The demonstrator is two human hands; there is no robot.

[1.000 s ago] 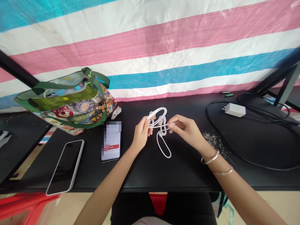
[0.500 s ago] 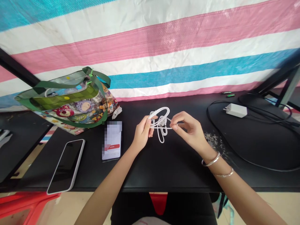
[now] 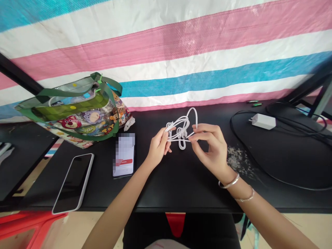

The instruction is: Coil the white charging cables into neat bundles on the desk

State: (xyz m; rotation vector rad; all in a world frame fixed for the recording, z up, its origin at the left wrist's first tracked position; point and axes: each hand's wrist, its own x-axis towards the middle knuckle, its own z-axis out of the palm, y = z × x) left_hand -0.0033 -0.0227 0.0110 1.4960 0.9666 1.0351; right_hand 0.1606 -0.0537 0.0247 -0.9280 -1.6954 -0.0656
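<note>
A white cable [image 3: 196, 114] hangs in loose loops between my two hands, above the black table. My left hand [image 3: 158, 143] is closed around the gathered loops, thumb on top. On the other side, my right hand [image 3: 211, 143] pinches strands of the cable with its fingertips; one loop arches up from those fingers. Beneath the held loops is a smaller bundle of white cord [image 3: 182, 143], and I cannot tell whether it hangs or rests on the table. Two bracelets circle my right wrist.
Left of my hands lie a lit phone [image 3: 126, 152] and a dark-screened phone in a white case [image 3: 74, 183]. A cartoon tote bag [image 3: 85, 119] stands behind them. To the right are a white charger [image 3: 264, 121], a black cord [image 3: 245, 147] and scattered pale crumbs [image 3: 238, 160].
My right hand has shifted its hold on the cable, its fingers now more raised and spread. A loop now rises high beside these fingers. My left hand has stayed nearly still.
</note>
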